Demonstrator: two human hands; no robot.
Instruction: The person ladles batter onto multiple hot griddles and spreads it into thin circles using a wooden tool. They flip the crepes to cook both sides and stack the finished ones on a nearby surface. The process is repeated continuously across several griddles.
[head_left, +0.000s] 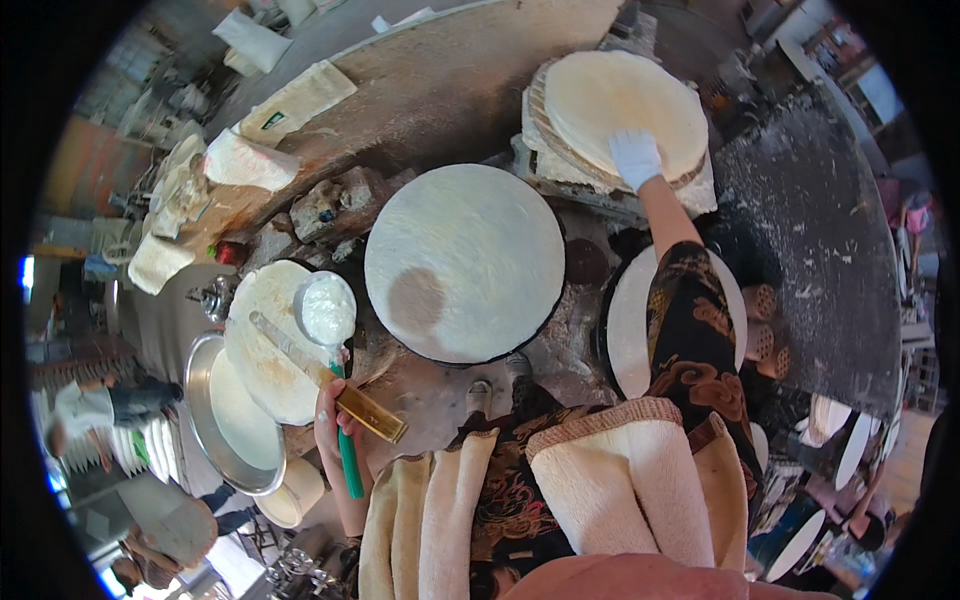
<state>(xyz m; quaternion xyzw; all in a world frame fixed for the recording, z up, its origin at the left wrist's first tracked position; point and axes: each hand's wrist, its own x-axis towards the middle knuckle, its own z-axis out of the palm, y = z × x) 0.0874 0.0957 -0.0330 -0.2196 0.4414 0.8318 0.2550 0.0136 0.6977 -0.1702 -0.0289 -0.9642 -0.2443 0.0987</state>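
Observation:
My left hand grips the green handle of a ladle full of white batter, together with a long flat spatula that crosses it. Below them lies a pale round flatbread, next to a metal basin holding white liquid. In a white glove, my right hand lies flat on the top sheet of a stack of thin round flatbreads. Between the hands, a white batter sheet covers a round griddle, with a brownish round patch at its lower left. My right sleeve partly hides another white-covered griddle.
A low wall runs behind the griddles, with cloths draped over it. Perforated briquettes stand beside a dark surface on the right. A pale bucket is below the basin. Other people are farther off on both sides.

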